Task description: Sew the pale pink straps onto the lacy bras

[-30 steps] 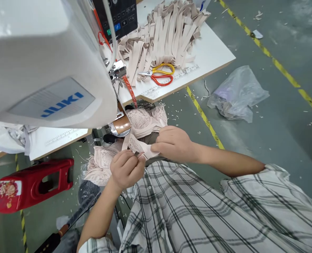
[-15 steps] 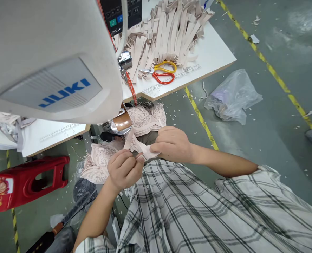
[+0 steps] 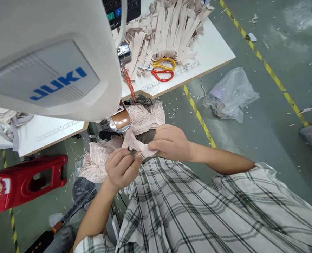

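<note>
My left hand [image 3: 123, 168] is closed, thumb and fingertips pinching the edge of a pale pink bra band [image 3: 148, 151]. Gripping the same band farther right is my closed right hand [image 3: 171, 142], its thumb lying along the fabric. The stretch of band between the hands is folded, and a narrow strip [image 3: 127, 138] rises from it towards the sewing machine arm [image 3: 121, 119]. Several stacked pale pink lace bras [image 3: 142, 116] lie just beyond my hands, with more lace cups [image 3: 95, 160] left of my left hand. My fingers hide part of the band.
The white sewing machine head [image 3: 53, 63] fills the upper left. On the white table [image 3: 216, 45] lie a heap of pale straps [image 3: 169, 31] and scissors [image 3: 162, 70] with yellow and red handles. A red plastic stool [image 3: 26, 182] stands left; a clear plastic bag [image 3: 231, 93] lies on the floor.
The whole view has shifted slightly. Both hands keep their hold on the bra band, with almost no visible change between them.
</note>
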`<state>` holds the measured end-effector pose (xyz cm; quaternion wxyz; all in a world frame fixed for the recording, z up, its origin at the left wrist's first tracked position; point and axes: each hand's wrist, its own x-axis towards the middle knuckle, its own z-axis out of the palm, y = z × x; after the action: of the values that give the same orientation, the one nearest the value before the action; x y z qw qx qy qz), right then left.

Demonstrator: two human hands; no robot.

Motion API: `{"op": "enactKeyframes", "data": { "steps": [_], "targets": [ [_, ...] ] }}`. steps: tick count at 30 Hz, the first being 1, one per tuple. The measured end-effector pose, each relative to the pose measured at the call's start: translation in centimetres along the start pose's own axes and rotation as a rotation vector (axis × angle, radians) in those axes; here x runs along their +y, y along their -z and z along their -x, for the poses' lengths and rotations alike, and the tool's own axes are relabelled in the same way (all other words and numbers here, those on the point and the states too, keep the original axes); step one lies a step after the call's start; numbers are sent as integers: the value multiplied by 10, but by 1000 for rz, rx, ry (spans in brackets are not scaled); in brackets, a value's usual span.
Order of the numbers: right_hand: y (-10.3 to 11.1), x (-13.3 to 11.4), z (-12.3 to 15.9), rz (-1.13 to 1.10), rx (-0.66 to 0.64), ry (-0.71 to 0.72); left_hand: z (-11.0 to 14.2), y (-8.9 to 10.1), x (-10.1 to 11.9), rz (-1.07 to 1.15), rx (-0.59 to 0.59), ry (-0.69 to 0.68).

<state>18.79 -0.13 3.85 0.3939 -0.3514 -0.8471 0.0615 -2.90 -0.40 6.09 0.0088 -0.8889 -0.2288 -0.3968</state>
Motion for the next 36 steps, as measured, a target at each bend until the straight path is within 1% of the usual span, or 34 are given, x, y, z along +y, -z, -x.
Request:
{"op": "enactKeyframes", "data": {
  "steps": [6, 13, 20, 24, 26, 32, 36],
  "targets": [
    [-2, 0, 1, -20, -24, -24, 0, 0, 0, 5, 10, 14],
    [-1, -3, -1, -7, 49, 3, -2, 2, 2, -51, 29, -31],
    [-1, -3, 0, -4, 26, 16, -6, 4, 3, -96, 32, -73],
    [-1, -4, -1, -38, 90, 45, -5, 5, 2, -123, 33, -87],
    [-1, -3, -1, -25, 97, 42, -4, 5, 2, -115, 32, -88],
    [-5, -4, 1, 47, 45, 9, 0, 1, 3, -20, 46, 2],
    [-5, -4, 1, 4, 86, 29, 5, 0, 0, 35, 39, 35]
  ]
}}
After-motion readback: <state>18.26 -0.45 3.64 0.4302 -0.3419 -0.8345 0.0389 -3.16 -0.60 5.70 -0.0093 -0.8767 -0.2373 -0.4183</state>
